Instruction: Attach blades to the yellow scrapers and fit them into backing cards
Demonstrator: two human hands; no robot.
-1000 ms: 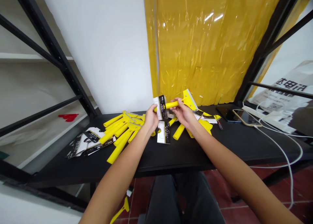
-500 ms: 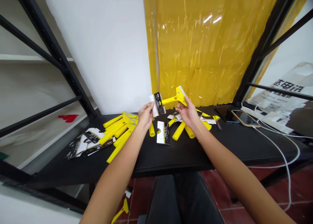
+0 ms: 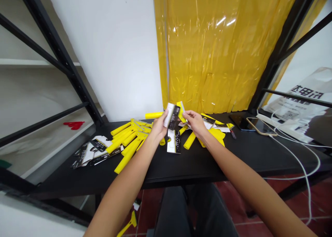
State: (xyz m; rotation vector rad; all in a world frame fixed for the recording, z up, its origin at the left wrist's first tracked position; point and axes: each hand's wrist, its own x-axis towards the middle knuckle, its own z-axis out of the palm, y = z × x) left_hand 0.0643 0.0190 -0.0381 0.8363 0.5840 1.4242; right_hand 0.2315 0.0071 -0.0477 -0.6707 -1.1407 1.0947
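Observation:
In front of me, my left hand (image 3: 159, 126) is closed on a black-and-white cardboard packaging card (image 3: 171, 116). A yellow scraper (image 3: 181, 110) runs behind the card, its handle sticking out to the left past my left hand. My right hand (image 3: 195, 122) pinches the scraper at its head, by the metal blade edge, close to the card. Some fingers of both hands are hidden. Below them, another card (image 3: 173, 145) lies flat on the black table. To the left is a pile of yellow scrapers (image 3: 129, 133); more scrapers (image 3: 190, 140) lie under my right hand.
Crumpled cards (image 3: 97, 152) lie at the table's left. A small knife-like tool (image 3: 232, 132), a phone (image 3: 260, 125) and white cables (image 3: 298, 164) are on the right, with a plastic bag (image 3: 308, 95) behind. One scraper (image 3: 129, 225) lies on the floor. Black frame posts (image 3: 59, 54) flank the table.
The scraper has moved left through or behind the card, so its handle now sticks out left and its head sits against the card. My hands are closer together.

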